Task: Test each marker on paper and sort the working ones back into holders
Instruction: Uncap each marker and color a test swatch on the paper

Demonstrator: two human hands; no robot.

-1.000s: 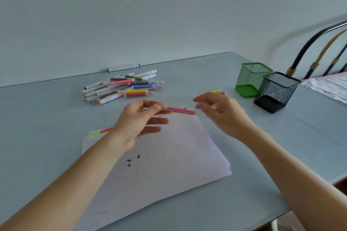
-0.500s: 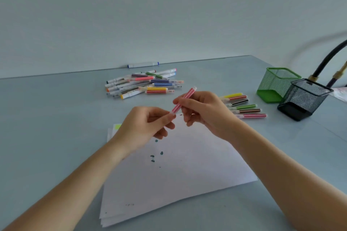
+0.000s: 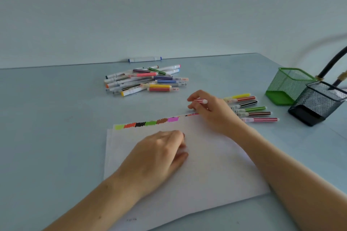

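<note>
Left hand (image 3: pixel 161 153): fingers loosely curled, resting on white paper sheets (image 3: pixel 206 170), steadying them; whether it holds a cap cannot be told
Right hand (image 3: pixel 212 110): pinching slim pink marker (image 3: pixel 200 101) at paper's far edge, long axis roughly level, tip hidden near the swatch row (image 3: pixel 148 123)
Six tested markers (image 3: pixel 251 108): just right
Untested pile (image 3: pixel 144 79): beyond
Green mesh holder (image 3: pixel 287 85), black mesh holder (image 3: pixel 317 103): far right, nearer the right hand

Matt white paper (image 3: pixel 206 165) on smooth, matt table (image 3: pixel 56 118). Glossy plastic markers (image 3: pixel 146 78). Green holder (image 3: pixel 287 85) and black holder (image 3: pixel 317 103) of fine metal mesh.
</note>
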